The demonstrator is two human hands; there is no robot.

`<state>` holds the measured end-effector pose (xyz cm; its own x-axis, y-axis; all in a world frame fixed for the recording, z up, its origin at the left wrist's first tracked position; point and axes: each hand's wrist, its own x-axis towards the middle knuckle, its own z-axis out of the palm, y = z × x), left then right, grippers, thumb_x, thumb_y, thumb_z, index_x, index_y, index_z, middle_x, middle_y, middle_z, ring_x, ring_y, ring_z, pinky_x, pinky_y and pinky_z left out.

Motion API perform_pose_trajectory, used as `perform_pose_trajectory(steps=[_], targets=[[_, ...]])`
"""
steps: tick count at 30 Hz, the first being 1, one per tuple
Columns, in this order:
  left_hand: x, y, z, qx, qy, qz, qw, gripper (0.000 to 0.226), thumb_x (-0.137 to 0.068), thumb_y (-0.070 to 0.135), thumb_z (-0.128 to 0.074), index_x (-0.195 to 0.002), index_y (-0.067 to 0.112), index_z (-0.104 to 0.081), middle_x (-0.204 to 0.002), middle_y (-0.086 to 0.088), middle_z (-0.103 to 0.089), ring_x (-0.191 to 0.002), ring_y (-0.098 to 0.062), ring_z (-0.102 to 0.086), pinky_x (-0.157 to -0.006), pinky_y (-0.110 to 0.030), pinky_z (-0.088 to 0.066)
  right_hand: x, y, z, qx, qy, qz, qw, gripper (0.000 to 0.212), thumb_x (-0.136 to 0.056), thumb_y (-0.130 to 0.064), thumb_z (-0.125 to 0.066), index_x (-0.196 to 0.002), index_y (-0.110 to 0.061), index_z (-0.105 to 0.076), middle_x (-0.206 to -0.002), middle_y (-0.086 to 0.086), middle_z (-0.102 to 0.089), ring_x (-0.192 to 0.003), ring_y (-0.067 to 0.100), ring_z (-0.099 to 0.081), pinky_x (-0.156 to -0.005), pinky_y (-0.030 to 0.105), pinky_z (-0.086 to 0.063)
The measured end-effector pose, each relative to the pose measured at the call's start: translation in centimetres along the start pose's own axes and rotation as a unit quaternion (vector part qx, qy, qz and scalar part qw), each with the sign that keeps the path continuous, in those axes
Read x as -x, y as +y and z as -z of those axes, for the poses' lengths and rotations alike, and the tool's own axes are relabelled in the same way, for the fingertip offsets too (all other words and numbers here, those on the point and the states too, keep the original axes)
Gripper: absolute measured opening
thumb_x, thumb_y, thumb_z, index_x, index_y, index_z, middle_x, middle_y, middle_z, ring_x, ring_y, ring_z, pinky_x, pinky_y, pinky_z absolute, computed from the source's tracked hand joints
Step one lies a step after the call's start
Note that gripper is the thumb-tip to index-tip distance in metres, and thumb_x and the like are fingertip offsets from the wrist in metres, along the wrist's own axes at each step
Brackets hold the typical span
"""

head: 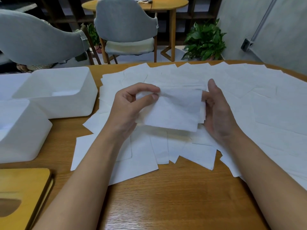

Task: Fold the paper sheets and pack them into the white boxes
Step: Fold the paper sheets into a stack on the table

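Note:
A small stack of folded white paper sheets [176, 112] is held just above the table between both hands. My left hand [131, 105] pinches its top left corner between thumb and forefinger. My right hand [217, 110] grips the stack's right edge, thumb up and fingers curled behind it. Many loose white sheets [232, 90] lie spread over the wooden table [166, 196] under and beyond the hands. Two open white boxes stand at the left: a far box [54, 92] with some paper inside, and a near box [21, 130].
A wooden tissue-box lid [21, 196] with an oval slot lies at the front left. Beyond the table's far edge are two grey chairs [126, 29], a round wooden table [137, 5] and a potted plant [204, 42]. Bare wood shows between my forearms.

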<state>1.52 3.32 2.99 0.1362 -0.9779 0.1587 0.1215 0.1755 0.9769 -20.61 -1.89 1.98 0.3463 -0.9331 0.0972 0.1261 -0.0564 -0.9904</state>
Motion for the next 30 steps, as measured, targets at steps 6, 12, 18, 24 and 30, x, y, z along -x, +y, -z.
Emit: perform_pose_trajectory(steps=[6,12,18,24,30], targets=[[0.3,-0.7,-0.8,-0.152,0.047,-0.046,0.986,0.015,-0.092,0.023,-0.080,-0.103,0.034,-0.082,-0.111,0.027,-0.074,-0.111,0.003,-0.065,-0.097,-0.032,-0.058,0.2,0.1,-0.1,0.003,-0.021,0.007,1.000,0.046,-0.097,-0.055,-0.063,-0.124,-0.019,-0.073,-0.125,0.006,-0.075,-0.117,0.026,-0.071,-0.104,0.052,-0.055],[0.1,-1.2,-0.9,-0.212,0.045,-0.069,0.974,0.017,-0.093,0.026,-0.079,-0.109,0.033,-0.081,-0.112,0.034,-0.071,-0.115,0.006,-0.061,-0.102,-0.038,-0.057,0.3,0.4,0.1,0.090,-0.044,0.069,0.993,0.051,-0.098,-0.010,-0.071,-0.142,-0.033,-0.062,-0.140,-0.015,-0.064,-0.120,0.011,-0.066,-0.092,0.030,-0.057],[-0.2,-2.0,-0.9,-0.270,0.079,-0.125,0.952,0.030,-0.092,0.027,-0.080,-0.121,0.034,-0.075,-0.123,0.026,-0.068,-0.115,0.006,-0.059,-0.088,-0.019,-0.056,0.0,0.6,0.2,0.149,-0.032,0.103,0.983,0.076,-0.098,-0.009,-0.071,-0.156,-0.045,-0.038,-0.158,-0.016,-0.043,-0.136,0.012,-0.056,-0.106,0.037,-0.055],[-0.3,-1.6,-1.2,-0.102,0.071,0.054,0.991,0.055,-0.094,0.047,-0.073,-0.144,0.041,-0.051,-0.126,0.019,-0.062,-0.112,0.000,-0.064,-0.093,-0.021,-0.057,-0.6,0.7,0.8,0.059,-0.033,0.098,0.993,0.088,-0.091,-0.012,-0.073,-0.159,-0.045,-0.028,-0.164,-0.008,-0.038,-0.144,0.019,-0.049,-0.114,0.054,-0.047],[-0.2,-2.3,-1.5,-0.145,0.056,0.026,0.987,0.044,-0.099,0.039,-0.071,-0.139,0.042,-0.054,-0.130,0.016,-0.068,-0.110,-0.006,-0.071,-0.093,-0.033,-0.062,-0.2,0.7,0.6,0.098,-0.056,0.094,0.989,0.074,-0.096,-0.008,-0.073,-0.153,-0.043,-0.042,-0.152,-0.011,-0.050,-0.133,0.014,-0.059,-0.105,0.037,-0.055]])
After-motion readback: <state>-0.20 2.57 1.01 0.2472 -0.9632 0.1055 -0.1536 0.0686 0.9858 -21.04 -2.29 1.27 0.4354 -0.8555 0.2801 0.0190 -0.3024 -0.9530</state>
